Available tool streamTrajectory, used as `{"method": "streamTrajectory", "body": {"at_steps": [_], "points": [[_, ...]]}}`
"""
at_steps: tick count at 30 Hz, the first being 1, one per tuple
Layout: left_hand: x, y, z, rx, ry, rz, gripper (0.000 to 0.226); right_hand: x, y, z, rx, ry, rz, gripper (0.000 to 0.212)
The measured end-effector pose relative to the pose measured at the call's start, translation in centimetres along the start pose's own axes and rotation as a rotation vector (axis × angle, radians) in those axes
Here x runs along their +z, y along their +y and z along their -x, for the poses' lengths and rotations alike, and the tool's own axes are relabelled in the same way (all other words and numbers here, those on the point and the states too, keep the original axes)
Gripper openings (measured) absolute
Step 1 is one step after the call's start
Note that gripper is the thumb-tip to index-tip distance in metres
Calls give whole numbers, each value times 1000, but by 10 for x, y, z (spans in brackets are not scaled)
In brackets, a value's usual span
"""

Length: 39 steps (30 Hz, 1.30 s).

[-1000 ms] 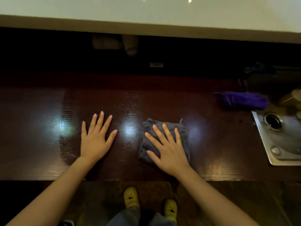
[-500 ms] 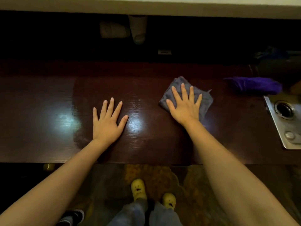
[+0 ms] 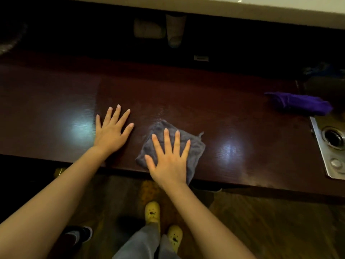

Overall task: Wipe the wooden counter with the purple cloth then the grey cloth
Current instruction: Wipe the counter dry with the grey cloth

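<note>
The dark wooden counter [image 3: 186, 98] runs across the view, glossy with light reflections. A folded grey cloth [image 3: 197, 149] lies near the counter's front edge at the middle. My right hand [image 3: 169, 159] presses flat on it with fingers spread, covering most of the cloth. My left hand [image 3: 112, 131] rests flat on the bare wood just left of the cloth, fingers apart, holding nothing. The purple cloth [image 3: 298, 104] lies bunched at the far right of the counter, apart from both hands.
A steel sink [image 3: 330, 156] with a drain is set into the counter at the right edge, just below the purple cloth. Behind the counter is a dark recess under a pale ledge [image 3: 242, 10]. My feet in yellow shoes [image 3: 152, 212] stand below the front edge.
My right hand has drawn the grey cloth from the far middle of the counter back toward the front edge. The left hand stays flat in about the same place.
</note>
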State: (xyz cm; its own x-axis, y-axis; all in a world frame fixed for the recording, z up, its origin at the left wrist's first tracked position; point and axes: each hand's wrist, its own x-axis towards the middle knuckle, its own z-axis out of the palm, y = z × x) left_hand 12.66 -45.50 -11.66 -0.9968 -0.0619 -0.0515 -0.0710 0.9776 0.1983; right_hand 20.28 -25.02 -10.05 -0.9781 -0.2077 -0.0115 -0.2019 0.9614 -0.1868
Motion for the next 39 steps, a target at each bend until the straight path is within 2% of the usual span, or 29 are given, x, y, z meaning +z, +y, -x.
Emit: {"method": "streamTrajectory", "body": {"at_steps": [5,12,26,33,39], "points": [[-13,-27,10,-9,-5,-16,55,1,-6,-18,-71,-46,13,65],[-18,-26,13,24,14,-31,61,3,-17,-110,-151,-98,-5,63],[-13,-30,16,41,19,-42,57,9,-38,-278,-153,11,39,59],[-14,-31,15,41,8,-39,57,9,-44,-292,-113,-14,32,57],[-15,-31,14,49,4,-36,58,11,-58,-240,-145,-14,41,58]]}}
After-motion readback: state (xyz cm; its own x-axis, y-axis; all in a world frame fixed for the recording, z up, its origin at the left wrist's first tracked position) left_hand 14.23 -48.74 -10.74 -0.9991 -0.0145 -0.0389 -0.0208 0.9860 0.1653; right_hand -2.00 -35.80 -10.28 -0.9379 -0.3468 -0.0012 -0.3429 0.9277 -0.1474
